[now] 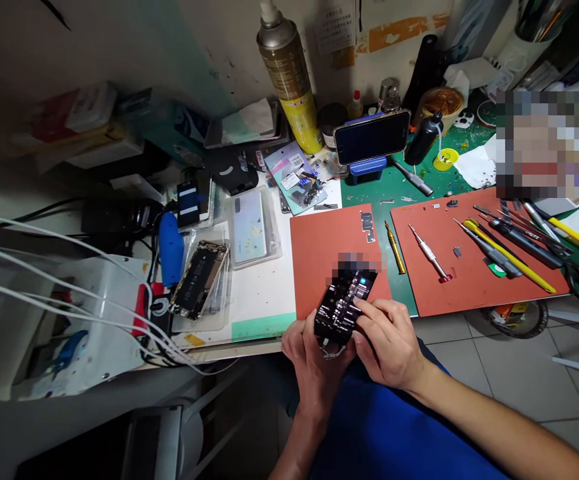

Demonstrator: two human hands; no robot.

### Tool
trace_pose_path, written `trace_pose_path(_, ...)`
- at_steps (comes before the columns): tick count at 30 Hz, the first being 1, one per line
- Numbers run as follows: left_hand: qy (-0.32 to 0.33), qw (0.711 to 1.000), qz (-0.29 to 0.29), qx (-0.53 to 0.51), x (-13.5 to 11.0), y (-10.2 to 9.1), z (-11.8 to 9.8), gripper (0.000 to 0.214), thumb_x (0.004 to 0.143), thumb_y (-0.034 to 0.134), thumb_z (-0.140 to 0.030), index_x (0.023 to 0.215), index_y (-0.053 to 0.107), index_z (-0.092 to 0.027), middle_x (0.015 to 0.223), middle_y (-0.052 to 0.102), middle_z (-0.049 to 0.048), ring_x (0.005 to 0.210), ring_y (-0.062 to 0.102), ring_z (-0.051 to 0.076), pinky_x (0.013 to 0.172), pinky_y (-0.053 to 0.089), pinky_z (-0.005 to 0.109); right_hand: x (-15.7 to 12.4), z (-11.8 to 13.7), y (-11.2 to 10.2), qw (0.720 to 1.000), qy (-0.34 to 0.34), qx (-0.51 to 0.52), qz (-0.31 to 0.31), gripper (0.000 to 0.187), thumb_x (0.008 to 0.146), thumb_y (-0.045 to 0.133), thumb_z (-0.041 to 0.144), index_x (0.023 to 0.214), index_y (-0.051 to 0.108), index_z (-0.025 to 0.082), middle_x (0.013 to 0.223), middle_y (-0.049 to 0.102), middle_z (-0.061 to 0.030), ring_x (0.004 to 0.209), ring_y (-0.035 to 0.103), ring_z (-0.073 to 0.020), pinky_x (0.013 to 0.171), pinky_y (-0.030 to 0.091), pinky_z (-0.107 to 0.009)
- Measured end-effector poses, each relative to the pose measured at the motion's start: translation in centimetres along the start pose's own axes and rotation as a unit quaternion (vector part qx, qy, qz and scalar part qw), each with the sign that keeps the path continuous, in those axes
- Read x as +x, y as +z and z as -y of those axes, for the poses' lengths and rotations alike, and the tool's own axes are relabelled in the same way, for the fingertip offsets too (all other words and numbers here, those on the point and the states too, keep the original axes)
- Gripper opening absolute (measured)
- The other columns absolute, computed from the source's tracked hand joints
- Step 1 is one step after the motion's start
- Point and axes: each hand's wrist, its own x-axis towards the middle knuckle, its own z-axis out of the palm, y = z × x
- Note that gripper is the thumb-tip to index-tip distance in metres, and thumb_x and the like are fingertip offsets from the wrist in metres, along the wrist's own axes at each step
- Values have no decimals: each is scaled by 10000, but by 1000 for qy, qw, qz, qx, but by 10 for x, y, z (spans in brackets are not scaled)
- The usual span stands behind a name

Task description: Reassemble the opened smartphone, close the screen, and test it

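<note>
A lit smartphone [342, 307] with a dark screen of small text and icons is held at the front edge of a red-brown mat [319, 233]. My left hand [307, 347] grips its lower left side, fingers wrapped round the edge. At its right edge is my right hand [387, 340], thumb by the lower corner and index finger on the screen; whether it also bears the phone's weight I cannot tell. Something pale, perhaps a cable end, shows below the phone's bottom edge. Small metal shield pieces [367, 227] lie on the mat beyond it.
Right of the phone lie a gold screwdriver [395, 248], a silver screwdriver [429, 253] and yellow tweezers [504, 257]. Another phone [372, 138] stands on a blue holder [367, 169]. To the left are an opened phone [200, 279] and a white phone [249, 227]. White cables [94, 300] cross the left side.
</note>
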Motion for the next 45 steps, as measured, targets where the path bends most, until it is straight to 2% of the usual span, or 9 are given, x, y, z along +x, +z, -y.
trace_pose_path(4,3,1000,-4,-1,0,0,-1,686,934,727,-492,1469,458,-159,1180,573,141,1150,542,310,1049,451,497,6,2,3,1000,-6,8,-21,171,955,607,113,1111,671,141,1198,788,-169,973,651,-290,835,532,-461)
trace_pose_path(9,1,1000,14,2,-1,-1,0,622,964,683,-484,1429,483,-123,1173,565,160,1116,535,313,1033,447,510,-6,8,7,999,-15,27,-36,142,925,656,65,1037,670,152,1018,800,-124,876,648,-250,783,527,-422)
trace_pose_path(15,-7,1000,20,-5,-1,-3,0,665,926,722,-448,1457,466,-139,1180,565,154,1119,534,313,1028,453,509,-14,11,5,999,-19,21,-27,233,936,634,70,1158,683,122,1065,800,-148,903,654,-264,781,543,-440)
trace_pose_path(20,-11,1000,20,-11,-2,-2,-1,613,937,698,-368,1458,462,-147,1197,567,157,1146,536,312,1045,450,510,-13,12,2,999,-24,34,-20,199,931,623,74,1110,682,139,1047,803,-140,895,655,-263,772,548,-435)
trace_pose_path(26,-3,1000,19,-8,-3,-1,0,635,948,675,-352,1496,421,-156,1220,562,165,1161,539,314,1059,441,523,-10,12,2,1000,-8,24,0,222,937,606,135,1147,670,165,1193,779,-149,955,654,-282,815,547,-460)
trace_pose_path(31,11,999,25,-22,-4,-2,3,606,990,587,-258,1550,376,-158,1247,569,175,1180,541,312,1066,431,519,-12,17,9,997,-52,48,35,192,929,597,175,1102,676,145,1218,749,-179,1050,641,-307,850,549,-464)
trace_pose_path(35,0,997,51,-51,-6,-7,3,589,1010,555,-259,1564,379,-162,1266,561,175,1200,524,316,1069,417,514,-13,23,16,995,-62,44,71,215,938,615,238,1105,687,124,1305,722,-190,1179,603,-342,902,527,-475)
trace_pose_path(39,-25,995,68,-76,-7,-10,2,529,1051,473,-291,1560,379,-182,1282,550,164,1217,518,307,1074,416,511,-8,27,22,993,-65,44,93,247,958,594,302,1121,699,149,1356,708,-173,1240,579,-343,947,499,-482)
trace_pose_path(45,-21,995,58,-84,-8,-9,2,523,1077,437,-304,1580,353,-191,1295,546,166,1218,516,308,1066,419,517,-5,30,24,992,-60,27,107,268,971,590,334,1133,708,155,1412,689,-166,1285,566,-339,963,469,-473)
